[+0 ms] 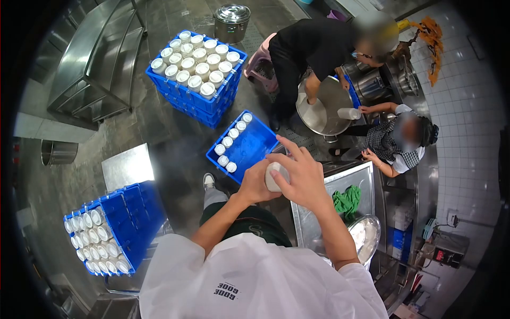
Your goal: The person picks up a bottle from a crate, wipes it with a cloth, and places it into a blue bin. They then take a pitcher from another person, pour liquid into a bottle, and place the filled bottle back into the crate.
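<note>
Between my hands, in front of my body, is a white plastic jar [274, 183]. My left hand [253, 184] is wrapped around its side. My right hand [302, 178] is on its top and far side, with the thumb pressed on the white lid area and other fingers reaching past it. Whether the lid is fully seated is hard to tell. Just beyond my hands a blue crate [255, 146] sits on the floor. Several white-lidded jars [227, 142] stand in it along the left and front-left sides.
Stacked blue crates [180, 98] full of lidded jars stand ahead. More crates [130, 215] are at left. Two people work by a large steel pot [304, 114]; one holds a white jar [349, 114]. On my right, a steel table [332, 183] bears a green cloth [346, 201] and metal bowl [376, 226].
</note>
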### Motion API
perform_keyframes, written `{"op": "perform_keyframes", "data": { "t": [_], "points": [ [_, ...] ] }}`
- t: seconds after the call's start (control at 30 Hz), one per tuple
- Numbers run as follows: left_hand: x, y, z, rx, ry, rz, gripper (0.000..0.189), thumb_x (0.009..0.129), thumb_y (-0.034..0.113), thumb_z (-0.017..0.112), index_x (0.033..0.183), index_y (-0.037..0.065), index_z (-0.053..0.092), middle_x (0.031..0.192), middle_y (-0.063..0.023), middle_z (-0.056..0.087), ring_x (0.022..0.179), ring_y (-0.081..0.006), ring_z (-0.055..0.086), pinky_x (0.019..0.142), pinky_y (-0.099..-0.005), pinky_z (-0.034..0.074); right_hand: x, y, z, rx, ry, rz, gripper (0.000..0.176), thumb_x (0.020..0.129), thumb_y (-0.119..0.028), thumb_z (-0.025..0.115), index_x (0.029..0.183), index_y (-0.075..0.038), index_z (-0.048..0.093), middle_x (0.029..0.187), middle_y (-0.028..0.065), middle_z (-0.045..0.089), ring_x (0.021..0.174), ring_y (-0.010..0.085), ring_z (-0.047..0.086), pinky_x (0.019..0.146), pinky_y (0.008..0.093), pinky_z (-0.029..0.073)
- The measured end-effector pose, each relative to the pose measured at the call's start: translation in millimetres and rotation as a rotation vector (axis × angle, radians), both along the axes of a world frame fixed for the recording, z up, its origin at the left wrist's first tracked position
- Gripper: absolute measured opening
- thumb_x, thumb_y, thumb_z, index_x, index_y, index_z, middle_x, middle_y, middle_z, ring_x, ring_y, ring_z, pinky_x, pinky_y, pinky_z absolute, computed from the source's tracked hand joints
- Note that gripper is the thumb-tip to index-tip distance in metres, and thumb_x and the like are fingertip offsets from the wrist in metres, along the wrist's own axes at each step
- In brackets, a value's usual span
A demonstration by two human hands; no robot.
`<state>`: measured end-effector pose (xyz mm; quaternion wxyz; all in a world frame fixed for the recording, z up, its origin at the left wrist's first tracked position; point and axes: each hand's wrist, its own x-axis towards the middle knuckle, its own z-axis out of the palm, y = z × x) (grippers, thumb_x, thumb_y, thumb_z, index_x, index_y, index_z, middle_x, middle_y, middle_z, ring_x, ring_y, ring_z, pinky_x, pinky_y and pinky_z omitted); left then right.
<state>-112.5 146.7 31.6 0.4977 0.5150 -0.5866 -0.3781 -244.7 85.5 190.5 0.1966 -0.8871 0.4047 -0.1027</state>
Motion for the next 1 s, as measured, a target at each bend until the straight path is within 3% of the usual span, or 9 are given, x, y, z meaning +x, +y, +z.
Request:
{"op": "perform_keyframes", "data": {
  "t": [0.13,0.33,0.4,0.5,0.53,0.7,0.83,0.87,1.0],
  "points": [
    [3,-3,3,-0.046,0.001,-0.002,0.081,0.057,0.021,0.096,0.129,0.004,0.064,0.117,-0.0182,0.072,0.108,-0.0401,0.071,0.093,-0.0455,0.058,2,-4,-5,0.071,0.062,0.012,0.037,0.085,-0.026,0.074,0.121,-0.018,0.077,0.156,0.0113,0.054,0.108,0.0335,0.063,0.088,0.0448,0.058],
    [14,-13,0,0.003,0.000,0.008,0.080,0.056,0.020,0.097,0.128,0.007,0.065,0.118,-0.0171,0.072,0.109,-0.0395,0.071,0.094,-0.0444,0.058,10,-12,-5,-0.352,0.069,-0.001,0.050,0.086,-0.026,0.075,0.135,-0.015,0.070,0.159,0.0187,0.050,0.133,0.0425,0.053,0.102,0.0503,0.053],
    [21,-19,4,0.076,-0.019,0.014,0.080,0.056,0.020,0.097,0.128,0.007,0.065,0.119,-0.0175,0.072,0.110,-0.0388,0.071,0.094,-0.0432,0.058,1,-22,-6,-0.194,-0.203,-0.128,0.062,0.084,-0.031,0.079,0.141,-0.010,0.063,0.154,0.0227,0.052,0.131,0.0446,0.056,0.100,0.0514,0.054],
    [27,-24,2,0.023,-0.066,0.087,0.079,0.057,0.020,0.096,0.127,0.004,0.065,0.120,-0.0185,0.072,0.109,-0.0386,0.072,0.095,-0.0447,0.057,-9,-13,2,0.154,-0.039,-0.405,0.077,0.080,-0.037,0.085,0.145,-0.005,0.058,0.142,0.0232,0.059,0.118,0.0467,0.065,0.095,0.0512,0.056],
    [28,-27,-7,0.026,-0.067,0.091,0.079,0.057,0.020,0.096,0.127,0.004,0.065,0.120,-0.0185,0.072,0.109,-0.0386,0.072,0.095,-0.0447,0.057,-14,-13,-12,0.117,-0.036,-0.287,0.080,0.077,-0.041,0.088,0.138,-0.001,0.057,0.126,0.0215,0.064,0.101,0.0472,0.071,0.086,0.0517,0.059],
    [11,-28,-84,-0.192,-0.179,0.379,0.078,0.059,0.019,0.094,0.128,0.001,0.062,0.121,-0.0211,0.072,0.110,-0.0427,0.070,0.099,-0.0484,0.055,19,-23,-54,0.146,0.057,-0.291,0.062,0.075,-0.038,0.088,0.115,-0.002,0.057,0.112,0.0188,0.063,0.090,0.0465,0.071,0.075,0.0538,0.059],
    [-7,-18,-183,-0.068,-0.180,0.392,0.084,0.064,0.014,0.091,0.138,0.000,0.052,0.146,-0.0258,0.058,0.133,-0.0441,0.058,0.113,-0.0494,0.046,40,-37,-112,0.218,0.219,-0.171,0.065,0.070,-0.029,0.089,0.120,-0.004,0.056,0.109,0.0168,0.060,0.089,0.0445,0.070,0.075,0.0510,0.059],
    [2,-12,-166,0.030,-0.167,0.375,0.093,0.067,0.010,0.090,0.148,-0.001,0.045,0.159,-0.0272,0.043,0.145,-0.0452,0.047,0.120,-0.0493,0.039,44,-36,-131,0.260,0.281,-0.187,0.066,0.069,-0.025,0.089,0.123,-0.005,0.057,0.109,0.0157,0.060,0.091,0.0419,0.070,0.076,0.0490,0.059],
    [22,71,-230,0.457,-0.024,0.188,0.083,0.079,0.008,0.083,0.153,0.001,0.046,0.161,-0.0254,0.042,0.146,-0.0431,0.046,0.118,-0.0455,0.042,34,-39,-243,0.147,0.372,0.052,0.066,0.066,-0.023,0.090,0.122,-0.008,0.058,0.111,0.0138,0.058,0.089,0.0379,0.070,0.073,0.0464,0.060]
  ]
}}
